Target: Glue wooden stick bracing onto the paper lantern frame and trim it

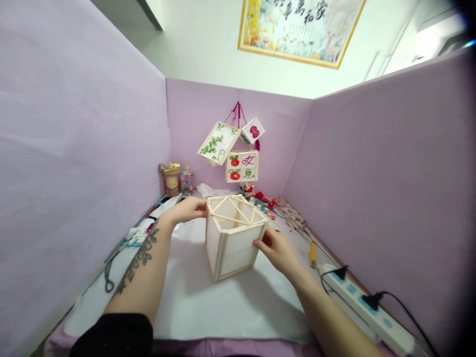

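Note:
A box-shaped lantern (238, 250) of pale wooden sticks with white sheet sides stands upright on the white-covered table (182, 312). Its top is an open frame crossed by slanting sticks. At its left upper edge, my left hand (188, 209) grips the side, fingertips partly hidden behind the corner. My right hand (277, 248) holds the right side, with the thumb on the front panel and the other fingers round the back edge.
Three decorated lanterns (219, 144) hang at the back wall. A power strip (366, 305) with two black plugs and an orange-yellow utility knife (313, 254) lie right. Wooden sticks (292, 214), a jar of beads (186, 181) and a woven basket (171, 181) are farther back.

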`<state>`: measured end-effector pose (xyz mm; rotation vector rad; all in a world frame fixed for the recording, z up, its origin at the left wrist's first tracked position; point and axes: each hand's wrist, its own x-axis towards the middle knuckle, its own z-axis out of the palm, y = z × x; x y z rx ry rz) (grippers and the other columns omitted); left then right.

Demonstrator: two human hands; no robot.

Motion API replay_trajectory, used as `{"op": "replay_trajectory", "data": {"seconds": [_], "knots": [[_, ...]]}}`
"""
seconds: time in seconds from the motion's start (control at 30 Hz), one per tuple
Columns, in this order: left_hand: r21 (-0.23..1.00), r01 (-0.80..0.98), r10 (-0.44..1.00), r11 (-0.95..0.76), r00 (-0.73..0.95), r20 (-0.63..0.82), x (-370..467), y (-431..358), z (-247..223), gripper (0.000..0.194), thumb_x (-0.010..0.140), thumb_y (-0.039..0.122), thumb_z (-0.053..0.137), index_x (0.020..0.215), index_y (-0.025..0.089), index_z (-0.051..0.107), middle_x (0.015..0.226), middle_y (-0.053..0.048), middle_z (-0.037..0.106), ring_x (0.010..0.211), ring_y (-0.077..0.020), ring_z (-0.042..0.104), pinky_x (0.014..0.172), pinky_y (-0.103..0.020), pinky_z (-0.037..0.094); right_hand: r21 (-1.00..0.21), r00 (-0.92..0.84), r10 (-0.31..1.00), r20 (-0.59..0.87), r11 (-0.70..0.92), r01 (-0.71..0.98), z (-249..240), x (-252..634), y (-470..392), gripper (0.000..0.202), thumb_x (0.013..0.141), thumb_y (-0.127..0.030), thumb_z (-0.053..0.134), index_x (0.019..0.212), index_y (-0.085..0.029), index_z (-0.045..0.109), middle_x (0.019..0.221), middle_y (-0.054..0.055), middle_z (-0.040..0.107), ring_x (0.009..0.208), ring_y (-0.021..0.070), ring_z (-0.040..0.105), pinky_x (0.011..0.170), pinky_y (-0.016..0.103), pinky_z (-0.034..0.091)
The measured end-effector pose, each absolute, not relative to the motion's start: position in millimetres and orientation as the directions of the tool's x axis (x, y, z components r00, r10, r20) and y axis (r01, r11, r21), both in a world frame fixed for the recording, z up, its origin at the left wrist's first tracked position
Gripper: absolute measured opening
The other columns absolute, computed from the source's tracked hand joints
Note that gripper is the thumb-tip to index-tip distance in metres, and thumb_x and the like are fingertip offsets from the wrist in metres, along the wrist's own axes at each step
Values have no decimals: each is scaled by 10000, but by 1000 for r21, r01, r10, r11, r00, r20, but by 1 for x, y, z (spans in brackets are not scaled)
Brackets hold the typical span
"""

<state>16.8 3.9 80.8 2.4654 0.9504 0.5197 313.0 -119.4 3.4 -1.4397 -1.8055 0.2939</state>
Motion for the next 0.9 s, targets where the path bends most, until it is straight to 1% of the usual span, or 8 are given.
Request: {"op": "replay_trajectory", "data": {"seconds": [0.07,0.2,0.33,0.47,0.6,0.73,0.8,0.9], "knots": [[487,512,677,-708,687,263,19,-2,86,235,799,355,554,876,185,697,859,-5,719,816,-173,626,755,-233,464,-609,9,877,481,327,722,10,315,-124,77,786,-272,598,794,-199,623,713,22,640,658,187,577,608,287,462],[311,528,596,-791,546,589,26,-15,95,273,850,370,526,972,191,691,970,-49,716,897,-197,632,853,-282,463,-548,96,736,670,403,733,26,321,-131,123,829,-247,551,878,-223,661,910,54,690,796,208,633,708,305,503],[253,553,536,-794,440,720,36,-22,94,298,870,322,472,1051,207,680,1055,-56,710,986,-206,631,918,-302,465,-467,142,608,781,418,779,33,323,-131,229,811,-184,518,942,-247,695,1039,68,701,951,237,647,813,328,512],[195,541,474,-818,443,761,38,-20,91,293,887,300,446,1014,198,690,1021,-62,720,966,-203,643,904,-299,478,-463,139,622,771,397,793,34,321,-130,222,803,-190,513,881,-250,713,1016,65,715,941,242,658,831,333,514],[165,542,453,-824,455,767,38,-20,93,298,900,320,444,1011,193,690,1021,-72,720,972,-210,645,897,-305,480,-519,160,651,742,406,752,32,321,-128,226,795,-186,509,891,-237,706,1013,65,715,929,243,658,803,342,527],[183,545,466,-819,444,765,40,-25,95,316,912,341,427,1010,197,690,1019,-69,719,965,-204,643,905,-300,472,-565,152,702,696,405,719,28,323,-126,193,787,-220,520,838,-232,706,1017,76,710,911,251,658,713,331,541],[206,546,490,-812,448,748,39,-24,96,316,906,360,442,1021,199,688,1026,-69,716,972,-209,639,905,-299,468,-601,183,718,671,383,701,26,324,-125,193,800,-249,528,875,-230,705,1005,78,709,870,242,663,672,318,540],[287,550,575,-784,469,670,36,-18,94,293,884,379,486,1017,207,684,1003,-61,716,925,-212,640,854,-293,473,-668,220,754,619,358,653,23,323,-120,180,824,-316,548,896,-219,682,875,64,706,768,223,664,643,309,534]]}}
